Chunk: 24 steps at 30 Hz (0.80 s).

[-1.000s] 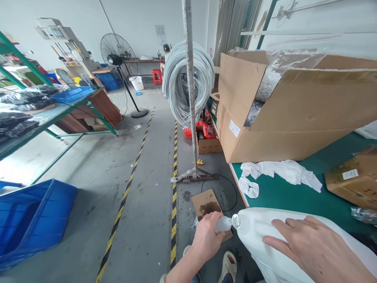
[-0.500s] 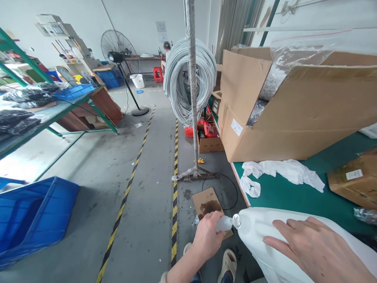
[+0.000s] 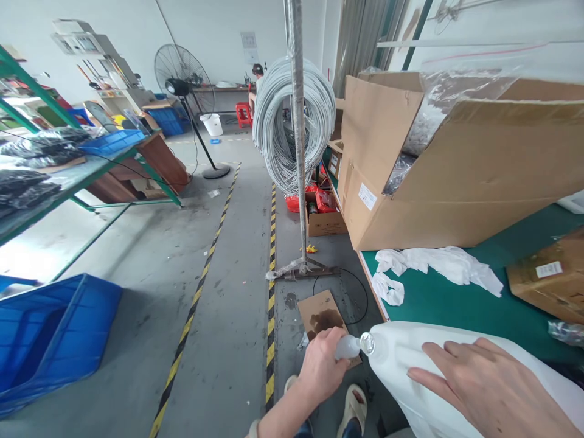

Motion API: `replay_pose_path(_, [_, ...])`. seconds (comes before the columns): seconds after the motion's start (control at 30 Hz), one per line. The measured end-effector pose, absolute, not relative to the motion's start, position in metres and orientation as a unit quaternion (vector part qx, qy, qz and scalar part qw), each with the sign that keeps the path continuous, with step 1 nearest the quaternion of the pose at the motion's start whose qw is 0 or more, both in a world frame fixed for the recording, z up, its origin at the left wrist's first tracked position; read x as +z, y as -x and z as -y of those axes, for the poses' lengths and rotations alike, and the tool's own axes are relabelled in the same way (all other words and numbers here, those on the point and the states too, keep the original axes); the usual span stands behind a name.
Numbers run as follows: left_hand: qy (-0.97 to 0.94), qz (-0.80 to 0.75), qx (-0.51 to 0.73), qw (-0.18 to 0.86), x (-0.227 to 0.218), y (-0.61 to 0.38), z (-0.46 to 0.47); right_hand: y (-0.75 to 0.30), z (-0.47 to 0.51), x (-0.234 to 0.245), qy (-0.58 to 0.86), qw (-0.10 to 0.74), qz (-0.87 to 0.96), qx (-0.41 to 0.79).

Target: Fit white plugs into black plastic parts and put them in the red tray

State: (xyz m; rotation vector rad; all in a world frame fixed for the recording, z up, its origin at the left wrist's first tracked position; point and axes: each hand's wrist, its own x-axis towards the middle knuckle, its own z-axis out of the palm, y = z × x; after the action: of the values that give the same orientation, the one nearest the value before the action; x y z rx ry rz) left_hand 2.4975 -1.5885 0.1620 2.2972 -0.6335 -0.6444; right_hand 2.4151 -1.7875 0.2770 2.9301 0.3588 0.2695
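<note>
Large white plastic jug, held tilted on its side beyond the near edge of the green bench; its clear threaded neck sits at a small translucent bottle. Left hand: fingers wrapped round the bottle. Right hand: fingers spread flat on the jug. Risk: the jug's weight could roll it from the spread fingers; misaligned mouths could spill any contents onto the cardboard sheet on the floor.

The white label on the cardboard carton shows nothing readable.
</note>
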Motion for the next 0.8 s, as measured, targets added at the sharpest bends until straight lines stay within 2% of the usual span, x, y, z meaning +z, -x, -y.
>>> replay_pose_path(0.8, [-0.875,0.24,-0.255,0.334,0.1633,-2.4971,1.5878,-2.4146,1.786,0.279,-0.976,0.098,-0.145,0.131])
